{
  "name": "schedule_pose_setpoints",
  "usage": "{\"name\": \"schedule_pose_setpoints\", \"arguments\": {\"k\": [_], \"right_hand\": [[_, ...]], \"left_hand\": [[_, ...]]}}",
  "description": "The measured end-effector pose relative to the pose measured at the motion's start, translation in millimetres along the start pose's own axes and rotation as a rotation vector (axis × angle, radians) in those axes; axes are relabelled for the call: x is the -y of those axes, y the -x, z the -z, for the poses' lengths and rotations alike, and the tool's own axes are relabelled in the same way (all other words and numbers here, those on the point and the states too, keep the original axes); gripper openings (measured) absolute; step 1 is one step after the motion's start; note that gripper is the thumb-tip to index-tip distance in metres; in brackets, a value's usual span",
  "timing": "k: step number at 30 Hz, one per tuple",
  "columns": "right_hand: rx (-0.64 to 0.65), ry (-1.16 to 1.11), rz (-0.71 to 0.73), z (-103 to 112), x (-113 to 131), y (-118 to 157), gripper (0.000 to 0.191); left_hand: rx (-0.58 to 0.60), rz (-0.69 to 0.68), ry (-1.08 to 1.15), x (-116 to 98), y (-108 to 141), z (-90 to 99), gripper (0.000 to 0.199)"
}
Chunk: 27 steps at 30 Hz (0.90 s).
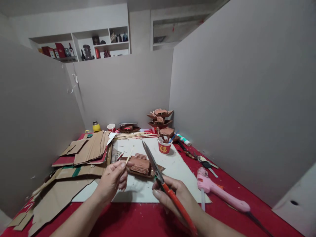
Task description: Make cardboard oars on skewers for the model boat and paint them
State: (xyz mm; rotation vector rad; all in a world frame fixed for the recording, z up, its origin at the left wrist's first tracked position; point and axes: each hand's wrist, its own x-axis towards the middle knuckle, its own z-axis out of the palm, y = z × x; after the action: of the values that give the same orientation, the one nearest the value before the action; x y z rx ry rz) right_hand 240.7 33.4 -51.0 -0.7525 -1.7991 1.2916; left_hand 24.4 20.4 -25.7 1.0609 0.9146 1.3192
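Note:
Between the thumb and fingers of my left hand point(114, 176) is a short, thin wooden stick point(130, 153), its tip pointing up. My right hand point(179, 194) grips scissors point(153, 163) with orange-red handles, blades aimed up and away from me. The blades look nearly closed and are apart from the stick. Behind both hands a small brown model boat point(140, 164) with a slatted cabin lies on a white board point(98, 192). The scissor blades hide part of its right end, and my left hand covers part of its left end.
Torn cardboard point(64, 194) is piled at left. At right lie a pink glue gun point(222, 191) and some tools point(189, 154). A red paper cup point(164, 148), loose sticks point(135, 135) and stacked model boats point(160, 118) stand farther back. Grey partitions point(123, 92) enclose the red table.

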Motion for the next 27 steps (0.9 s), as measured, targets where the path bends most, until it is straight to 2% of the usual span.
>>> {"name": "schedule_pose_setpoints", "arguments": {"k": [3,6,9,13,22,27], "right_hand": [[-0.053,-0.058,0.001,1,-4,-3,0.037],[-0.081,-0.111,-0.014,3,-9,-5,0.039],[-0.075,-0.108,-0.038,2,-9,-5,0.041],[-0.034,-0.008,-0.031,-2,-5,-5,0.038],[-0.05,0.081,-0.066,-3,-4,-6,0.027],[-0.002,0.05,0.019,1,-10,-1,0.032]], "left_hand": [[0.105,0.079,-0.039,8,7,-0.7,0.032],[0.277,0.17,-0.162,18,14,-2.8,0.036],[0.358,0.181,-0.302,26,17,-4.2,0.04],[0.318,0.159,-0.371,32,14,-3.7,0.045],[0.219,0.099,-0.225,26,14,-0.3,0.034],[0.185,0.118,-0.183,18,14,-0.3,0.031]]}}
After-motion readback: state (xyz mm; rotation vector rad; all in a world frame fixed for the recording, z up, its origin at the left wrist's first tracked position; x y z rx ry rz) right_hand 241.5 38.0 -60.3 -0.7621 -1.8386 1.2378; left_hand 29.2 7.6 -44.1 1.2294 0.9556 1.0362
